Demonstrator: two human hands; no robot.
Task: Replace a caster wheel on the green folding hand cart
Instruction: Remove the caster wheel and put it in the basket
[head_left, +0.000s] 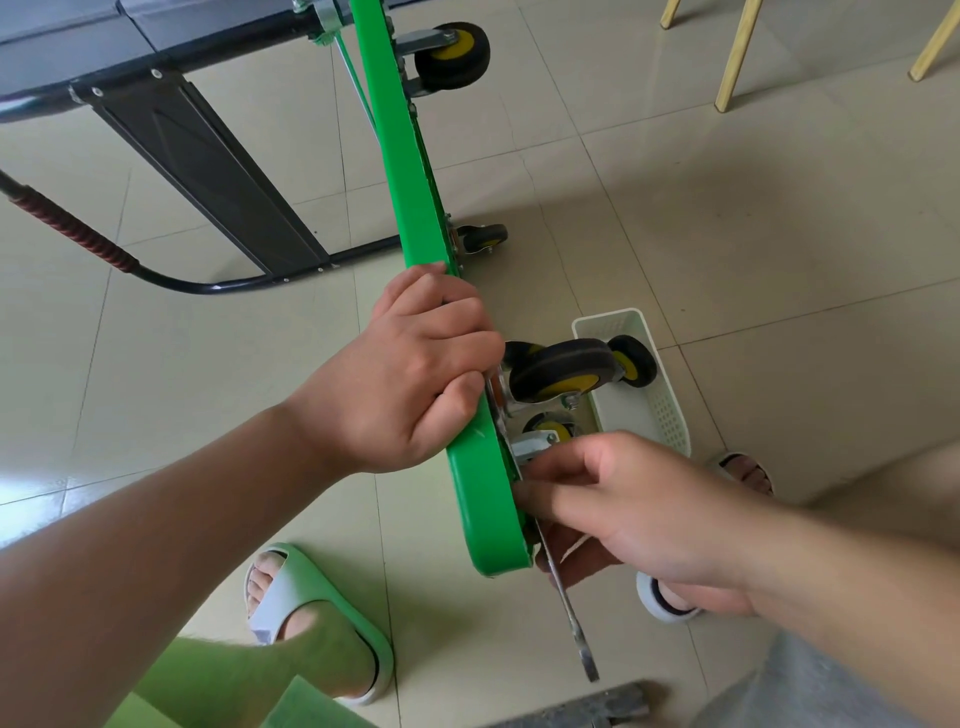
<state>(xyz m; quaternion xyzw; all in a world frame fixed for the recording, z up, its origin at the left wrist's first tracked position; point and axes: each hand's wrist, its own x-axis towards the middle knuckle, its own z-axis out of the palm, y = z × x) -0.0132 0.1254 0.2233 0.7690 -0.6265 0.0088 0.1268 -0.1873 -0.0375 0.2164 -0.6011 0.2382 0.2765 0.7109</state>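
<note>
The green hand cart (405, 171) stands on its edge on the tiled floor, wheels facing right. My left hand (415, 369) grips the cart's green rim near its lower end. A black and yellow caster wheel (563, 369) sticks out from the deck just right of that hand. My right hand (618, 499) is closed on a metal wrench (571, 618) held against the cart's underside at the caster bracket (532, 444). The wrench's head is hidden behind my fingers. Two more casters (452, 54) (485, 239) show farther up the cart.
A white plastic basket (660, 410) on the floor right of the cart holds a spare caster wheel (632, 360). A black folding frame (208, 171) lies to the left. Wooden chair legs (737, 57) stand top right. My feet in slippers (322, 618) are below.
</note>
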